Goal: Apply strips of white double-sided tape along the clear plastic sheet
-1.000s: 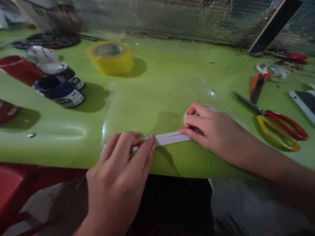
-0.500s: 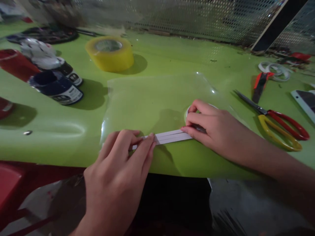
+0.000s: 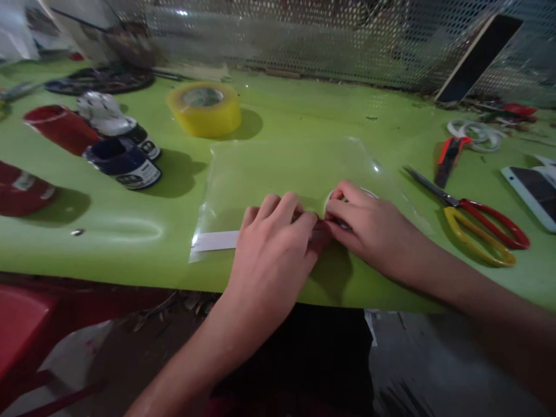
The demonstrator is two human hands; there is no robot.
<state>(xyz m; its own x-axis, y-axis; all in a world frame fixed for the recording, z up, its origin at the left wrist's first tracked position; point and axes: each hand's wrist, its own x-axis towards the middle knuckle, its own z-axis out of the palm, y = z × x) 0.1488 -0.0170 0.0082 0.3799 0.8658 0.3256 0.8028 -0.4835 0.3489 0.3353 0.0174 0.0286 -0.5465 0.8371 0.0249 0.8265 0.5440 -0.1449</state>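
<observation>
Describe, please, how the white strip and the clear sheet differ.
The white strip is opaque, whereas the clear sheet lets the green table show through. The strip is narrow; the sheet is broader. The left hand hides much of the strip, but most of the sheet shows. Both lie over the table.

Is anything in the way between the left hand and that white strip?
Nothing visible: the left hand lies directly over the white strip, whose left part shows beside it. The scissors lie off to the right, past the right hand.
</observation>
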